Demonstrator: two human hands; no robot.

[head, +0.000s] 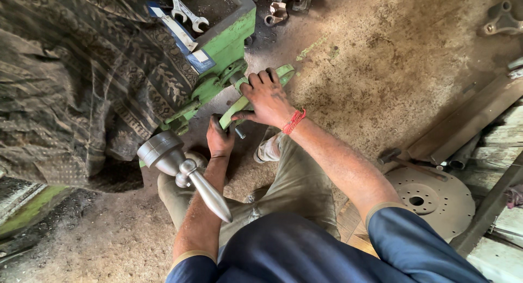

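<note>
My right hand (267,99) rests palm down on a green metal arm (284,73) that juts from the green machine frame (231,35), fingers wrapped over its edge. My left hand (219,137) sits just below it, closed around a small dark metal part (238,131) under the arm; what that part is I cannot tell. A grey steel lever with a rounded knob and tapered handle (185,171) sticks out toward me, beside my left forearm. A large worn tyre (81,81) fills the left side.
Spanners (184,13) lie in the green tray at the top. A round perforated metal disc (430,198) lies on the dirt floor at the right, next to rusty steel bars (468,119) and a hammer (389,155). Loose metal fittings (501,21) lie at the top right.
</note>
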